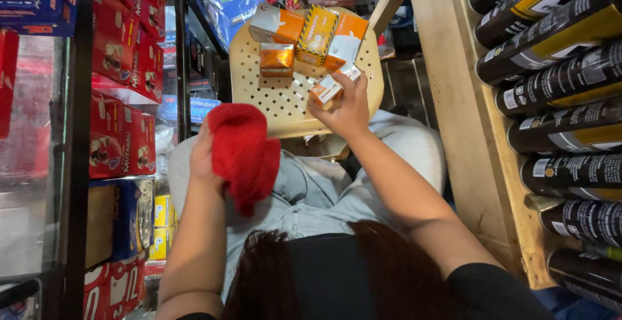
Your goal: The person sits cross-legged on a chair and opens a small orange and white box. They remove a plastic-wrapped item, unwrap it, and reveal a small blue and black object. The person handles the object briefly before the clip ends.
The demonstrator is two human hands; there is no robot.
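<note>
Red fuzzy cloth (243, 154) hung bunched in the left hand (202, 154) at lower centre, while the right hand (350, 109) pinched a small orange-and-white box (332, 86) above the beige perforated plastic stool seat (285, 109). Farther up, four orange boxes (304, 35) crowded its far edge, where a careless nudge could probably tip one off.

Bare forearms, black short sleeves, grey trousers, perhaps long reddish-brown hair below.

Tight aisle around me. Left: black metal shelving (79, 132) packed with red cartons (120, 41) and a few blue boxes (133, 219). Right: raw wooden rack (466, 119) holding rows of black spray cans (564, 86) lying on their sides. Lighting is dim and cool.
</note>
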